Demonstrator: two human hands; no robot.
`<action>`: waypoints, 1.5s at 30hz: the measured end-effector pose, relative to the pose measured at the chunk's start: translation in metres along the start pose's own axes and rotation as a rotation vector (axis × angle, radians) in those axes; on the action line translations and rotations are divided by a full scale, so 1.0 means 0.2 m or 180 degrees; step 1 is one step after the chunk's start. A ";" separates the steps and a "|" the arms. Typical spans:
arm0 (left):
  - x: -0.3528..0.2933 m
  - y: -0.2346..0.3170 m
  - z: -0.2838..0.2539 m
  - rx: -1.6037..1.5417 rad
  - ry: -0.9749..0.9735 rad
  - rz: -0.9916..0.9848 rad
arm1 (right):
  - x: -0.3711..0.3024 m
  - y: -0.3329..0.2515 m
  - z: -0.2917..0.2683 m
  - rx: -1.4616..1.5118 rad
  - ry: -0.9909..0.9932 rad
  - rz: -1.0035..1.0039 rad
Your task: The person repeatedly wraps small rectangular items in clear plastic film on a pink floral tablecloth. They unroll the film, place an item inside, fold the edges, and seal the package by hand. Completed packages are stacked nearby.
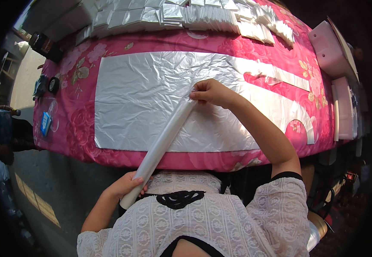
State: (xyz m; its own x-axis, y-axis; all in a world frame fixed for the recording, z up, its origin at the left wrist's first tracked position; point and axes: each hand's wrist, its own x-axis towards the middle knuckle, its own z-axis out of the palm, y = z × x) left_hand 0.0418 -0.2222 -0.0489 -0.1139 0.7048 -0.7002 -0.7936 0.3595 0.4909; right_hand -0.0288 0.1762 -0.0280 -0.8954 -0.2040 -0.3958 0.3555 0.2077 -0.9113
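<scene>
Between my two hands a long, narrow folded strip of white plastic film (pixel 162 139) runs slantwise over the table's front edge. My left hand (pixel 128 185) is closed round its lower end, close to my body. At the upper end, my right hand (pixel 209 93) pinches the strip between thumb and fingers. Under it, a thin white plastic apron (pixel 126 103) lies spread flat and creased, with curved cut-outs and narrow straps toward the right. The strip's upper end covers part of the apron.
A pink flowered cloth (pixel 76 132) covers the table. Stacks of folded white plastic packets (pixel 207 19) line its far side. At the left are a dark jar (pixel 45 46), a black roll (pixel 54 85) and a small blue packet (pixel 45 123). White boxes (pixel 327 49) stand at the right.
</scene>
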 end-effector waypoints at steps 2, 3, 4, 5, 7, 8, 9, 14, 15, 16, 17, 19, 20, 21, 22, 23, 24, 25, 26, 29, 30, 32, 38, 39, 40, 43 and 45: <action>-0.01 0.01 0.00 0.0024 0.0051 0.0046 | 0.00 0.00 0.00 -0.0062 0.0269 -0.0035; -0.02 0.01 0.00 0.0079 0.0082 0.0100 | 0.00 0.01 -0.03 -0.0093 0.0464 -0.0012; -0.03 0.00 0.00 0.0133 0.0116 0.0154 | 0.00 0.03 -0.07 -0.0124 0.0656 0.0011; -0.04 -0.01 0.00 0.0165 0.0183 0.0111 | 0.01 0.06 -0.13 -0.0251 0.0935 -0.0183; -0.10 -0.04 -0.04 0.0235 0.0309 0.0019 | -0.01 0.07 -0.30 -0.0595 0.1603 -0.0163; -0.14 -0.07 -0.07 0.0314 0.0267 -0.0051 | -0.03 0.13 -0.42 -0.0673 0.1844 -0.0370; -0.21 -0.10 -0.11 0.0387 0.0253 -0.0134 | -0.05 0.15 -0.52 -0.0854 0.2104 -0.0221; -0.44 -0.10 -0.30 0.1290 0.0114 -0.0537 | -0.20 0.21 -0.80 -0.0927 0.2568 -0.0179; -0.47 -0.02 -0.29 0.1507 0.0098 -0.0608 | -0.18 0.22 -0.80 -0.0859 0.2445 -0.0285; -0.47 0.07 -0.29 0.1724 0.0080 -0.0681 | -0.16 0.22 -0.79 -0.0789 0.2324 -0.0388; -0.44 0.15 -0.28 0.2067 0.0043 -0.0574 | -0.13 0.21 -0.76 -0.0730 0.2198 -0.0488; -0.33 0.42 -0.15 0.2732 0.0072 -0.0170 | -0.07 0.15 -0.64 -0.0741 0.2017 -0.0511; -0.27 0.52 -0.09 0.3107 0.0112 0.0307 | -0.02 0.12 -0.59 -0.0805 0.1886 -0.0526; -0.20 0.63 -0.01 0.3566 0.0270 0.0502 | 0.01 0.09 -0.54 -0.0773 0.1852 -0.0556; -0.11 0.74 0.05 0.4073 0.0397 0.0780 | 0.04 0.07 -0.50 -0.0730 0.1833 -0.0587; -0.04 0.82 0.14 0.4359 0.0613 0.1050 | 0.06 0.06 -0.48 -0.0754 0.1765 -0.0661; 0.05 0.86 0.17 0.4787 0.0758 0.1444 | 0.09 0.03 -0.44 -0.0747 0.1674 -0.0670; 0.11 0.89 0.19 0.5186 0.0933 0.1669 | 0.11 -0.01 -0.41 -0.0757 0.1566 -0.0670; 0.18 0.89 0.19 0.5457 0.1137 0.2070 | 0.14 -0.04 -0.38 -0.0775 0.1454 -0.0675; 0.36 0.85 0.23 0.5505 0.1176 0.3604 | 0.18 -0.07 -0.35 -0.0895 0.1284 -0.0582; 0.39 0.83 0.24 0.5370 0.1100 0.4130 | 0.19 -0.07 -0.35 -0.0948 0.1228 -0.0561; 0.42 0.72 0.17 0.5646 0.0371 0.4068 | 0.22 -0.07 -0.36 -0.0977 0.1188 -0.0490; 0.42 0.56 0.16 0.6237 0.0148 0.2726 | 0.26 -0.03 -0.39 -0.0875 0.1193 -0.0237; 0.43 0.54 0.16 0.6270 0.0159 0.2751 | 0.27 -0.01 -0.38 -0.0683 0.1288 -0.0166; 0.43 0.53 0.17 0.6304 0.0166 0.2779 | 0.28 0.01 -0.38 -0.0491 0.1388 -0.0096; 0.45 0.46 0.21 0.6219 0.0366 0.2841 | 0.18 -0.05 -0.26 -0.1719 0.2826 -0.0573; 0.46 0.38 0.25 0.6250 0.0604 0.2811 | -0.01 -0.15 -0.04 -0.1668 0.2252 -0.0862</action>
State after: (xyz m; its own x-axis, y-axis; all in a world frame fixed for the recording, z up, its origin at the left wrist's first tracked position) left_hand 0.0003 -0.0986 -0.0506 -0.1490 0.9886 -0.0205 0.9413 0.1482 0.3034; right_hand -0.0393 0.1788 0.0015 -0.9470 0.2879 0.1427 0.0974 0.6803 -0.7264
